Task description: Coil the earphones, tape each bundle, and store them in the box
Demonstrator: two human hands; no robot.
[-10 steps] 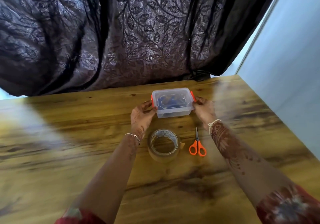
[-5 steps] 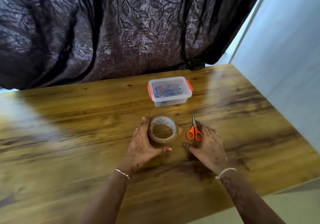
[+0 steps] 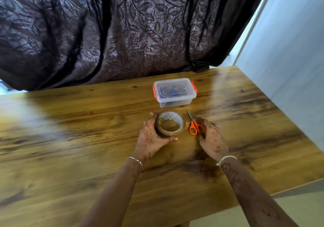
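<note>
Clear plastic box (image 3: pixel 175 102) with orange latches sits lidded, far-centre on the wooden table (image 3: pixel 87 139), blue contents inside, probably the earphones. Left hand (image 3: pixel 150 137) curls round the brown tape roll (image 3: pixel 172 116). Right hand (image 3: pixel 211 137) touches the orange-handled scissors (image 3: pixel 193 127), though I cannot tell its grip. I judge storing done. Next, lift both tools away.

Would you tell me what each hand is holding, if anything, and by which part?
The left hand grips the tape roll round its outer wall. The right hand touches the scissors at the orange handles; whether it grips cannot be told.
</note>
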